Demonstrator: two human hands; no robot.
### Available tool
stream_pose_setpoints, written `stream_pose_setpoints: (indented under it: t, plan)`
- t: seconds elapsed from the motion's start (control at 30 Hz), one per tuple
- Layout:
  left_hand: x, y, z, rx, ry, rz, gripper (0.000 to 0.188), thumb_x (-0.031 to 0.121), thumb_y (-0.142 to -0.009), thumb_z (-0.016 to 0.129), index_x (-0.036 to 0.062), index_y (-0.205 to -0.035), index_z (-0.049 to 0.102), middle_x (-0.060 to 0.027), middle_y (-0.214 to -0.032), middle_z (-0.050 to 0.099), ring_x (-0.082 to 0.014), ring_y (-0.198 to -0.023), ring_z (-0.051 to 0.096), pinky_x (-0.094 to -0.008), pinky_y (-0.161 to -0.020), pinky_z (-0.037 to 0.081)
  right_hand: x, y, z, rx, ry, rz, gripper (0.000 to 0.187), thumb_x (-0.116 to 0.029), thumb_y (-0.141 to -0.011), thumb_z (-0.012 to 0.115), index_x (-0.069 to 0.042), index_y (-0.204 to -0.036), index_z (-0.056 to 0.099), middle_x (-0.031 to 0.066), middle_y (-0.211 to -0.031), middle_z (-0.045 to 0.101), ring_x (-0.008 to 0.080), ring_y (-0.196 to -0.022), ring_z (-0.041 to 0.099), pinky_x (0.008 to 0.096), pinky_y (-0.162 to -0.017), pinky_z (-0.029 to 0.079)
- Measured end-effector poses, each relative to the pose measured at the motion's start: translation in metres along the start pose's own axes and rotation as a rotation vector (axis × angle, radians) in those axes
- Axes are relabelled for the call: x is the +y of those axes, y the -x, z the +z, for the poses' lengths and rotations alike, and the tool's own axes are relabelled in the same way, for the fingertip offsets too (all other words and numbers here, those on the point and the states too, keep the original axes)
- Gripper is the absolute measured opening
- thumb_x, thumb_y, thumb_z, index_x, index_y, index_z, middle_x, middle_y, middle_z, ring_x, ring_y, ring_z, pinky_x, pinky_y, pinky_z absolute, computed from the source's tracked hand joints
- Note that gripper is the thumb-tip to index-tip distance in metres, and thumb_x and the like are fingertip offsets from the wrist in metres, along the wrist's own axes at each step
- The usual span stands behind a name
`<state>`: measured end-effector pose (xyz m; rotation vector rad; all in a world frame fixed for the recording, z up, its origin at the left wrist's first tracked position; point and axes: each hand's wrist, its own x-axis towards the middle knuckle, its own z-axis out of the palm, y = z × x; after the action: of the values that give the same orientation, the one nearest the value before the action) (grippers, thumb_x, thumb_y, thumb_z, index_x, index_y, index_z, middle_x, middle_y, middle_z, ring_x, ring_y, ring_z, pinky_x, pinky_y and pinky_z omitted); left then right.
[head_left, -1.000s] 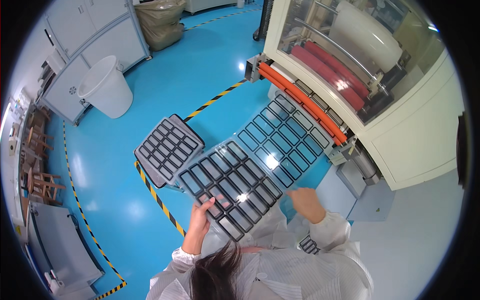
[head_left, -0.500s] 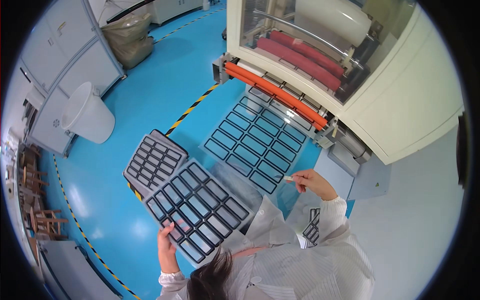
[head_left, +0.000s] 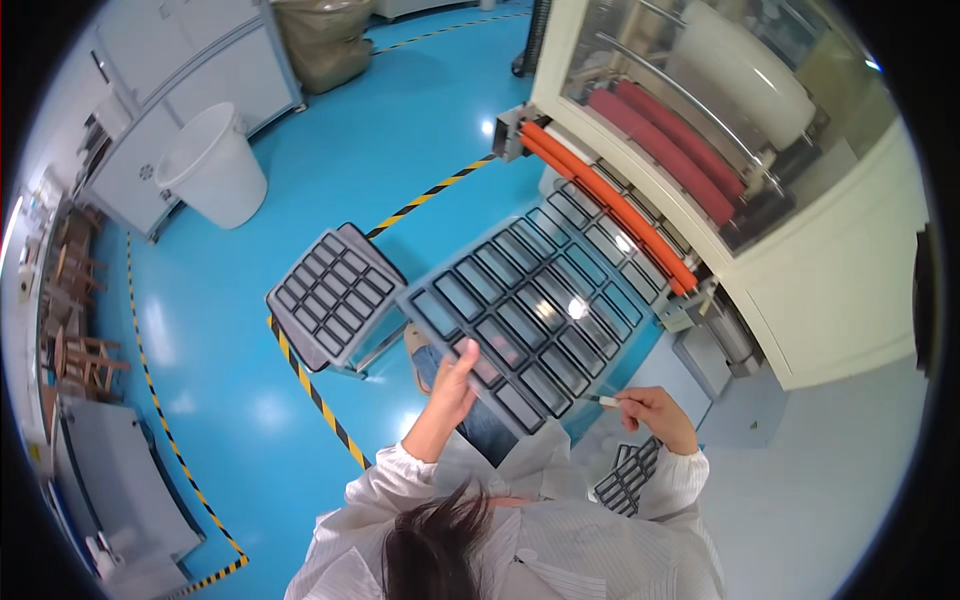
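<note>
My left hand (head_left: 455, 392) grips the near left edge of a clear sheet (head_left: 500, 330) with rows of black-outlined rectangles, thumb on top. The sheet is tilted and overlaps a similar film web (head_left: 632, 300) coming out of the machine; where one ends and the other begins is hard to tell. In my right hand (head_left: 655, 415), pinched between thumb and fingers, is a small white-handled tool (head_left: 606, 401). Its thin tip points left, by the sheet's near right corner; I cannot tell whether it touches. Further sheets with black rectangles (head_left: 628, 478) lie beside my right forearm.
A machine (head_left: 800, 310) with orange rollers (head_left: 600, 205) stands at the right. A stool at centre left bears a stack of framed sheets (head_left: 335, 285). A white bin (head_left: 215, 170) and grey cabinets (head_left: 190, 60) are at the far left. Yellow-black tape (head_left: 430, 198) marks the blue floor.
My left hand has carried its sheet right and up, from beside the stool to over the film at the rollers. My right hand still pinches the tool. The whole view has shifted.
</note>
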<state>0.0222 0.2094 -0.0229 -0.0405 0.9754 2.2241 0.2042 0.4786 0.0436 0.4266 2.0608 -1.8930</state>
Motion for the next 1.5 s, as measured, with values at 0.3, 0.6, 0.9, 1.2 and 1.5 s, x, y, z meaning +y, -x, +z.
stream_pose_setpoints:
  t: [0.3,0.6,0.9,1.2,1.5]
  plan:
    - [0.000,0.000,-0.001,0.109,-0.029,-0.030,0.044,0.019,-0.085,0.068,-0.0003,-0.120,0.050,-0.0083,-0.113,0.059,-0.0174,-0.101,0.059,-0.0319,-0.085,0.050,-0.038,-0.073,-0.007,0.235,0.042,-0.222,0.019,-0.009,-0.092,0.050,-0.001,-0.105,0.061,0.0006,-0.062,0.052,0.0083,-0.056,0.047,0.0216,-0.052,0.038]
    - [0.005,0.009,-0.007,0.100,-0.030,0.001,0.032,0.010,-0.086,0.061,-0.0022,-0.115,0.052,-0.0110,-0.106,0.062,-0.0216,-0.094,0.064,-0.0364,-0.082,0.055,-0.056,-0.225,0.029,0.666,0.630,-0.626,0.026,-0.012,-0.092,0.052,-0.012,-0.117,0.060,0.0142,-0.062,0.053,0.0228,-0.051,0.051,0.0314,-0.051,0.040]
    - [0.019,0.023,-0.005,0.149,-0.040,-0.024,0.031,0.007,-0.086,0.059,-0.0015,-0.116,0.052,-0.0102,-0.107,0.062,-0.0209,-0.094,0.064,-0.0354,-0.082,0.055,-0.063,-0.255,0.040,0.665,0.705,-0.722,0.025,-0.014,-0.091,0.051,-0.015,-0.114,0.060,0.0164,-0.070,0.061,0.0333,-0.060,0.058,0.0399,-0.055,0.044]
    - [0.022,0.033,-0.008,0.198,-0.043,-0.010,0.032,0.007,-0.085,0.059,-0.0041,-0.115,0.052,-0.0116,-0.106,0.062,-0.0218,-0.092,0.065,-0.0356,-0.082,0.056,-0.058,-0.259,0.051,0.636,0.734,-0.653,0.025,-0.013,-0.091,0.050,-0.013,-0.113,0.060,0.0147,-0.072,0.063,0.0327,-0.064,0.061,0.0405,-0.058,0.046]
    - [0.026,0.038,-0.013,0.205,-0.065,-0.006,0.035,0.005,-0.085,0.058,-0.0045,-0.117,0.050,-0.0138,-0.107,0.062,-0.0246,-0.091,0.066,-0.0377,-0.081,0.056,-0.052,-0.276,0.057,0.627,1.001,-0.688,0.027,-0.007,-0.085,0.053,-0.008,-0.111,0.059,0.0120,-0.066,0.061,0.0296,-0.058,0.061,0.0401,-0.051,0.047]
